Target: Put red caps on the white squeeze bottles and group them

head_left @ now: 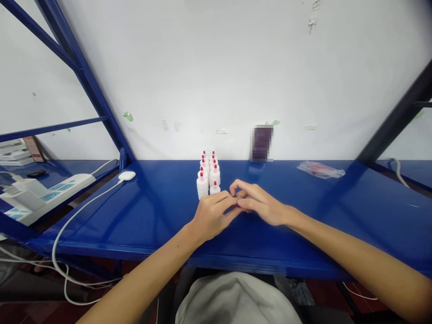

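Note:
Two rows of small white squeeze bottles [202, 185] with red tips stand upright on the blue tabletop [162, 211]. At the near end of the right row, one bottle [215, 187] is partly covered by my left hand [215, 213]. The fingers of that hand point right and come together at the tips. My right hand [261, 204] meets it from the other side, thumb and fingers bent inward around the left fingertips. Whatever lies between the fingers, if anything, is hidden.
A pixelated dark upright object [262, 143] leans on the wall. A clear plastic bag [320, 170] with red pieces lies back right. At left are a white charger puck [127, 176] with its cable and a power strip [54, 195]. Blue frame posts [91, 90] flank the table.

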The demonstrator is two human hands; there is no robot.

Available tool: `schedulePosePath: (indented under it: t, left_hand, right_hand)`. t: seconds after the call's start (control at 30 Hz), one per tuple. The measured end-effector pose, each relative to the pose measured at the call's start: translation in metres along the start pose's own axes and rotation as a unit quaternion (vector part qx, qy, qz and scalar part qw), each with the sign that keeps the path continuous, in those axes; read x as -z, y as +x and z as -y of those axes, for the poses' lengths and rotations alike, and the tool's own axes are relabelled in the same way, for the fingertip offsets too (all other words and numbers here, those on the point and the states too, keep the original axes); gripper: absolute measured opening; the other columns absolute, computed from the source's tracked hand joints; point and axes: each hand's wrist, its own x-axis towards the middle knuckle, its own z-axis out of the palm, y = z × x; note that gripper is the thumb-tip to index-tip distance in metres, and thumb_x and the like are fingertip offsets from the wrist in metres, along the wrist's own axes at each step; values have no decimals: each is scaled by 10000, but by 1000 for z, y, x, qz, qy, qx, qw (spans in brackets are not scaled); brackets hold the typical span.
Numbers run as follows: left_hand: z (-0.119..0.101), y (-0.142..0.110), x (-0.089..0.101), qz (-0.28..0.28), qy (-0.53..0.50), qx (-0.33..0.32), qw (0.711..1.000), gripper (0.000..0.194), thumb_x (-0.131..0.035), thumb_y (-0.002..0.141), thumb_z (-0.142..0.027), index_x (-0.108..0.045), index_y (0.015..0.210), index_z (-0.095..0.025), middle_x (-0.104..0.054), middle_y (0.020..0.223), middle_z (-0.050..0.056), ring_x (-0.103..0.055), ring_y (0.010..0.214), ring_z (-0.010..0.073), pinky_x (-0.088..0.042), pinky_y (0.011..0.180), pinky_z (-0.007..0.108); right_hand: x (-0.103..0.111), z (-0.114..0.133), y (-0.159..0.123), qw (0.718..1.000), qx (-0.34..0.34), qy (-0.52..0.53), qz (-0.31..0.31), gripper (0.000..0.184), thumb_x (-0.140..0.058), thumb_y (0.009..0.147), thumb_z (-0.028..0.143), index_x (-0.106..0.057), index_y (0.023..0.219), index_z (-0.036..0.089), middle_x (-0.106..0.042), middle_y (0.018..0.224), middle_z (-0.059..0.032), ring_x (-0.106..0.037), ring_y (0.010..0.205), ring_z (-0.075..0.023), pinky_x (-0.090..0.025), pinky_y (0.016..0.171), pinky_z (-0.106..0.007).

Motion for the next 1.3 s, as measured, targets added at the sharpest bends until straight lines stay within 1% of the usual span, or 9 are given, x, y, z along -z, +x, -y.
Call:
schedulePosePath:
  t: [0.13, 0.27, 0.4, 0.57, 0.77, 0.93, 1.03, 1.2, 1.3]
  left_hand:
    - [1, -2, -2, 35, -5, 9, 999, 127, -579, 919, -226, -676, 869, -161, -715, 833, 38, -666, 723, 111, -517, 663, 202]
    - [1, -3, -3, 43, 0, 0, 999, 127, -591, 906, -224, -675, 845, -151, -720, 795, 33, -674, 695, 116, -522, 640, 198]
    - [0, -3, -4, 24, 4, -17, 1000, 119, -608, 895, -227, -675, 845, -143, -716, 747, 21, -651, 625, 102, -481, 578, 184]
    - [-1, -7, -6, 12, -18, 0, 1000, 144, -557, 925, -231, -676, 932, -150, -605, 547, -42, -490, 435, 59, -384, 484, 170]
    - [-2, -7, -2, 95, -99, 51, 989, 168, -510, 936, -183, -622, 1059, -160, -618, 648, -34, -483, 502, 66, -385, 531, 178]
    - [-5, -6, 2, 143, -152, 91, 974, 162, -480, 941, -187, -584, 1063, -166, -578, 661, -40, -481, 528, 70, -384, 549, 178]
    - [-6, -5, 2, 154, -173, 118, 966, 167, -460, 954, -205, -569, 1075, -168, -550, 641, -50, -468, 520, 69, -377, 548, 177]
    - [-7, -4, -1, 133, -178, 143, 964, 188, -452, 958, -213, -552, 1113, -179, -523, 625, -65, -451, 501, 59, -354, 539, 169]
    - [-6, -3, 1, 79, -172, 181, 965, 147, -458, 952, -227, -539, 1065, -180, -472, 567, -89, -399, 453, 49, -311, 503, 162]
  right_hand:
    - [-7, 8, -1, 974, 13, -226, 18, 136, -443, 864, 225, -412, 996, 215, -477, 645, 50, -420, 551, -147, -311, 590, -280]
    - [-10, 11, -1, 955, 1, -296, 27, 177, -398, 829, 184, -397, 1003, 211, -465, 636, 40, -428, 533, -171, -291, 579, -292]
    - [-12, 8, -2, 963, 34, -267, 21, 212, -382, 791, 156, -421, 993, 205, -465, 639, 36, -415, 523, -161, -288, 564, -287]
    - [-12, 2, -3, 976, 89, -199, -4, 256, -402, 762, 129, -439, 1005, 204, -441, 604, 67, -382, 491, -126, -281, 531, -260]
    - [-9, 3, -5, 991, 89, -99, -32, 366, -405, 776, 107, -358, 1120, 222, -435, 592, 103, -371, 485, -108, -302, 515, -235]
    - [-10, 3, -5, 991, 95, -89, -26, 402, -403, 779, 101, -319, 1152, 225, -499, 675, 81, -419, 526, -113, -332, 539, -243]
    - [-12, 0, -3, 988, 107, -100, -55, 426, -422, 762, 94, -324, 1155, 225, -464, 719, 68, -417, 550, -113, -336, 545, -245]
    - [-12, -11, 0, 984, 125, -99, -80, 373, -444, 838, 166, -339, 1192, 220, -474, 836, 25, -453, 611, -120, -370, 588, -262]
    - [-6, -12, 2, 983, 122, -119, -72, 324, -457, 904, 302, -387, 1204, 202, -501, 844, 11, -460, 624, -129, -374, 606, -274]
